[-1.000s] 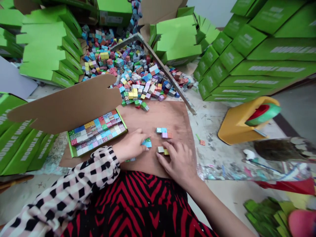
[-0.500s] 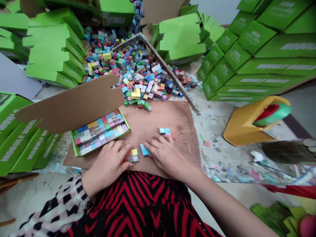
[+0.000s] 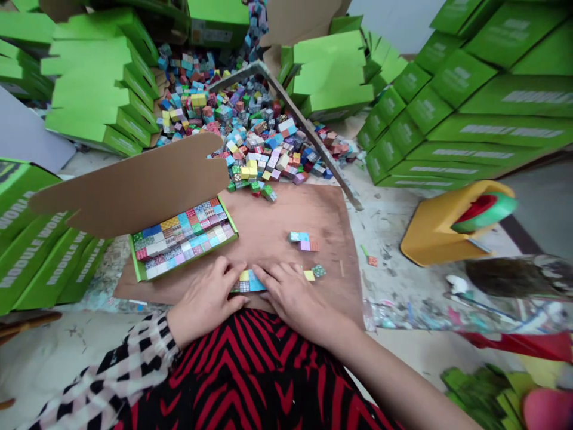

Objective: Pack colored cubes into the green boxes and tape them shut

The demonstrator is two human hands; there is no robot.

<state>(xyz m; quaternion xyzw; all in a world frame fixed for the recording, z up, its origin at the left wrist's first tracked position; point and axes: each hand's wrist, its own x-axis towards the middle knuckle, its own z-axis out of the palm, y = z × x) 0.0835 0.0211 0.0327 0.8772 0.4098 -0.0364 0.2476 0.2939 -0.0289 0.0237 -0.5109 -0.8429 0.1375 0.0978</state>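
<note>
A short row of small patterned cubes, with yellow, checked and light-blue faces, lies on the brown board close to my body. My left hand grips its left end, fingers bent around it and partly hiding it. Over the right part of the row my right hand is pressed down, its fingers curled on the cubes. Just beyond the right fingers are a yellow cube and a green speckled cube. Farther up sit light-blue cubes with a purple and an orange cube touching them.
An open green box filled with cubes stands at left, its cardboard lid raised. Behind the board is a large heap of cubes, crossed by a metal strip. Green boxes are stacked right. A yellow tape dispenser stands nearby.
My right hand has slid left, bringing its light-blue cubes against the cubes at my left hand. The left hand moved slightly right. The yellow and green cubes beside my right hand are now uncovered.
</note>
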